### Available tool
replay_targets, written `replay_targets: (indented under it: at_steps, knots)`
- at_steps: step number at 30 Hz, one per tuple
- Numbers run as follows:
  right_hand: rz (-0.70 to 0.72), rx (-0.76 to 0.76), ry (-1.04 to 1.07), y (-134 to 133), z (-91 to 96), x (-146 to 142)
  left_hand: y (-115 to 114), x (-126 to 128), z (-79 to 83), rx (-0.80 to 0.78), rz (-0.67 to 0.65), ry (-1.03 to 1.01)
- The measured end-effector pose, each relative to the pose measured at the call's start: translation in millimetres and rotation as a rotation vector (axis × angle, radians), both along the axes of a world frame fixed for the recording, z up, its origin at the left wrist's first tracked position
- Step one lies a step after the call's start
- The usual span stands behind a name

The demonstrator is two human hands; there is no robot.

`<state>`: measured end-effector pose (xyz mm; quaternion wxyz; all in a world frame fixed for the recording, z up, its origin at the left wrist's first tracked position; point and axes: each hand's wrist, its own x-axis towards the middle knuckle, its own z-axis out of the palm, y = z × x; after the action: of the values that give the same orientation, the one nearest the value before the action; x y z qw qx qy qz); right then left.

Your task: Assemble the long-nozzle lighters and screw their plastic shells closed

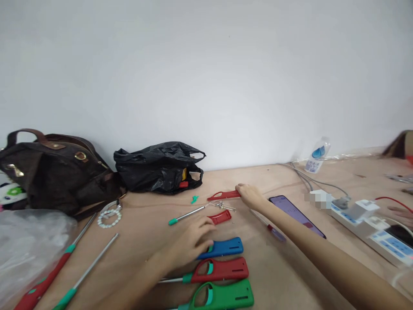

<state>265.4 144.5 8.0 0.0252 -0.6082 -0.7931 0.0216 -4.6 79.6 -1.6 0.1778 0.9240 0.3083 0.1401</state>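
My right hand (251,196) reaches to the far middle, its fingers closed on the end of a red lighter casing (222,196). My left hand (192,237) hovers by a blue gas lighter (227,247), fingers loosely curled and apart, near a smaller red casing piece (221,217); its fingers hide the blue lighter's front. Below lie a red lighter (230,268) and a green lighter (230,294). Between the hands are a metal lighter tube (189,214) with a green tip, a small green trigger (194,199) and thin loose parts (222,206). A screwdriver (273,230) lies beneath my right forearm.
A phone (297,215) and a white power strip (364,230) with cables lie right; a bottle (318,156) stands by the wall. Left are a brown bag (61,176), black plastic bag (155,170), clear bag (30,245), bracelet (109,218) and more long lighters (48,275).
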Motion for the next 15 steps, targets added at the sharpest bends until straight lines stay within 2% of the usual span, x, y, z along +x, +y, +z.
replay_targets:
  at_steps: [3,6,8,10,12,15]
  knots:
    - [0.057,-0.127,0.103,-7,0.7,4,-32,13,10.7,-0.116,-0.061,0.106]
    - [0.200,-0.278,0.209,-19,0.4,6,-60,23,13.1,-0.153,-0.065,0.182]
    - [0.281,-0.394,0.406,-29,-0.4,6,-73,28,10.8,-0.149,-0.037,0.248]
    - [0.277,-0.483,0.681,-40,-2.3,4,-80,32,6.2,-0.124,-0.016,0.279]
    - [0.202,-0.568,0.882,-51,-6.3,0,-83,34,-0.2,-0.100,-0.007,0.300]
    - [0.136,-0.685,0.979,-62,-15.2,-11,-82,38,-13.9,-0.046,0.004,0.343]
